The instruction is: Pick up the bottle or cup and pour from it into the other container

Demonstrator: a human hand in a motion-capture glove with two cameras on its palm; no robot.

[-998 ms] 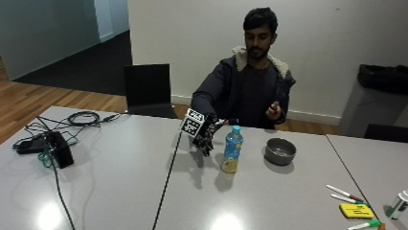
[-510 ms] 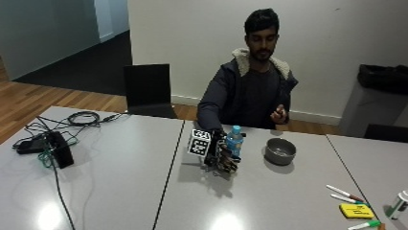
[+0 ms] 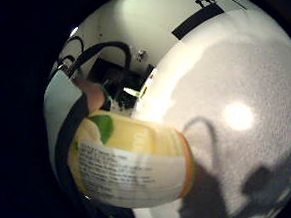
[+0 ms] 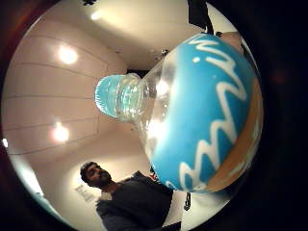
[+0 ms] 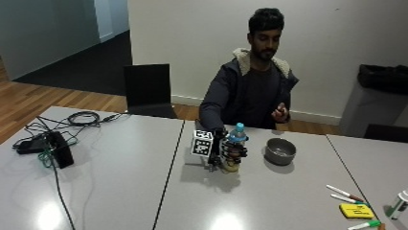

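Note:
A clear plastic bottle (image 5: 235, 143) with a light blue cap, a blue label and yellow drink stands upright on the grey table (image 5: 127, 182). My gloved right hand (image 5: 226, 151) grips it around the middle, fingers curled round the label. The thumb side palm view is filled by the bottle's blue label (image 4: 211, 115) and cap (image 4: 111, 96). The little finger side palm view holds the bottle's yellow lower part (image 3: 132, 160) close to the tabletop (image 3: 237, 85). A grey metal bowl (image 5: 280, 151) sits on the table a short way beside the bottle, away from the hand.
Several markers (image 5: 344, 192) and a yellow pad (image 5: 356, 211) lie near the table's right front. A black device (image 5: 57, 149) with cables sits at the left. A black chair (image 5: 150, 91) stands behind the table. The person's bare hand (image 5: 279, 114) is raised near the chest.
The gloved hand came down from above the table and closed around the bottle. The bottle stands where it stood.

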